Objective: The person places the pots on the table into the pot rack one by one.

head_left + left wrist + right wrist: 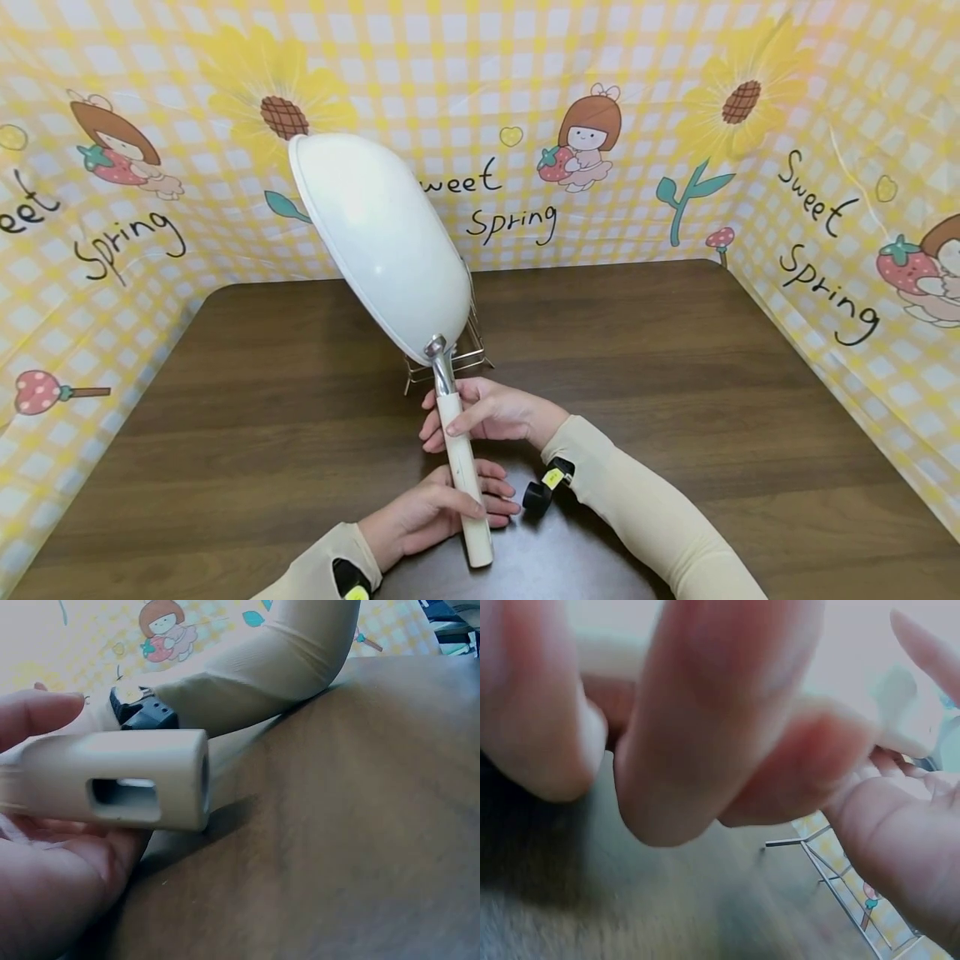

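A white deep pan is held up and tilted, its rounded outside towards me and its inside hidden. Its cream handle runs down towards me from a metal neck. Near the neck, my right hand holds the handle, thumb in front and fingers behind. Lower down, the left hand grips it between thumb and fingers, close to the butt. A slot in the handle's end shows in the left wrist view. The right wrist view is mostly filled by blurred fingers.
Behind the pan a metal wire rack stands on the dark wooden table, partly hidden. A yellow checked cloth with printed flowers and figures hangs round the back and sides.
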`<state>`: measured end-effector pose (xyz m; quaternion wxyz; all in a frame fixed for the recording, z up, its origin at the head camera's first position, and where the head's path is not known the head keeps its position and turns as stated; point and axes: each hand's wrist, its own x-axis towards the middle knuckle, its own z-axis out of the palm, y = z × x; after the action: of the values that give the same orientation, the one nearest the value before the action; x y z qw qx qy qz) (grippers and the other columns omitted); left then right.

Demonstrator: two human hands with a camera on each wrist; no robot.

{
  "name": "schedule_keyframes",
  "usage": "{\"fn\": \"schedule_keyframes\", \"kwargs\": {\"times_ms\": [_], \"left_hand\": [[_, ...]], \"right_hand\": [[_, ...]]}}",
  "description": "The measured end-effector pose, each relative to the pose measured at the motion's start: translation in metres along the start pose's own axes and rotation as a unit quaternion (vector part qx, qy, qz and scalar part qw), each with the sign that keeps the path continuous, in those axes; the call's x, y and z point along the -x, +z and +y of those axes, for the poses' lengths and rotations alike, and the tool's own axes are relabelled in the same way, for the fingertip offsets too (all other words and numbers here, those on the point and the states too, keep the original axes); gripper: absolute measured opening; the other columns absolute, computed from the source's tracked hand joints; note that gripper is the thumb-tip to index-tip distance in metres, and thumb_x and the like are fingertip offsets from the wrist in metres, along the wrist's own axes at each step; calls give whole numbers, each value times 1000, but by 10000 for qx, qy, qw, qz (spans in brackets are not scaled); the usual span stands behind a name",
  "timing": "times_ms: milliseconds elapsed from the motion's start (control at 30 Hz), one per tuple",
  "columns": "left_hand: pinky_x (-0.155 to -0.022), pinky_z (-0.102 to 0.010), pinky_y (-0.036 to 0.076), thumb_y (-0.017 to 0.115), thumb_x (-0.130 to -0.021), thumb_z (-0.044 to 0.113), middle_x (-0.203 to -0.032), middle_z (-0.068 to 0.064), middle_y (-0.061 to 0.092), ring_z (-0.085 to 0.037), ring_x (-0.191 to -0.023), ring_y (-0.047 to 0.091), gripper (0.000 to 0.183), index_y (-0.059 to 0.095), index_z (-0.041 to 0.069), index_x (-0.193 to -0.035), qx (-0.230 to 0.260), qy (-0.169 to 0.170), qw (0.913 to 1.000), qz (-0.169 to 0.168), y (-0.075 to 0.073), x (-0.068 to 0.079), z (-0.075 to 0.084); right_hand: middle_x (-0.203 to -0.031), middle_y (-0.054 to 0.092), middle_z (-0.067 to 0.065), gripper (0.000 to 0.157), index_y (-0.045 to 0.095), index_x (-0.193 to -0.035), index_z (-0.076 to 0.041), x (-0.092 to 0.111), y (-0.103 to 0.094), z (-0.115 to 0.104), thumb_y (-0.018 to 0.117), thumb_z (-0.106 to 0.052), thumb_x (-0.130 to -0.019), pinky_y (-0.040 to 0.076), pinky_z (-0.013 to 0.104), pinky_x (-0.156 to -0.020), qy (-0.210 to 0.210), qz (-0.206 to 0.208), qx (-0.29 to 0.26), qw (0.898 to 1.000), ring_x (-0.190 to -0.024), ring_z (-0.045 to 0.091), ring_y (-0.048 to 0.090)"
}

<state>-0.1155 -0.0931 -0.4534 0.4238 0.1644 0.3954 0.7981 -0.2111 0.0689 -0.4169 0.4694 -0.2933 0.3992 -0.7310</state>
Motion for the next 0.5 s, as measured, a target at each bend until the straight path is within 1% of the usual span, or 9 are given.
{"fn": "schedule_keyframes", "kwargs": {"times_ms": [133, 233, 400, 500], "left_hand": [[-100, -47, 49, 55, -85, -6, -120, -14, 63, -30, -113, 63, 43, 47, -3, -127, -135, -47, 9999, 38, -4, 3, 3], [-100, -46, 49, 56, -87, -4, -121, -12, 63, -29, -115, 62, 42, 47, -2, -128, -251, -102, 9996, 77, -7, 6, 8], [-99, -42, 49, 57, -90, 1, -120, -8, 64, -26, -116, 62, 36, 51, 3, -126, -431, -141, 9987, 229, -11, 11, 16], [-98, -39, 49, 56, -91, 1, -120, -8, 65, -26, -116, 63, 35, 52, 5, -126, -591, -108, 9979, 221, -14, 14, 19]], "right_hand": [[-110, 68, 14, 37, 46, -121, -1, 3, 0, -1, 48, 13, -88, 50, 42, -97, 40, 75, 117, 9999, -103, 25, 68], [-112, 67, 14, 35, 46, -121, -1, 6, -1, -3, 50, 12, -89, 50, 43, -98, 56, 189, 213, 9996, -105, 25, 67], [-114, 67, 15, 34, 46, -122, -1, 13, -3, -3, 53, 9, -90, 50, 43, -98, 40, 359, 348, 9987, -108, 26, 66], [-112, 68, 12, 35, 48, -123, -3, 19, -4, -3, 55, 7, -90, 51, 39, -96, 74, 611, 407, 9973, -106, 23, 66]]}}
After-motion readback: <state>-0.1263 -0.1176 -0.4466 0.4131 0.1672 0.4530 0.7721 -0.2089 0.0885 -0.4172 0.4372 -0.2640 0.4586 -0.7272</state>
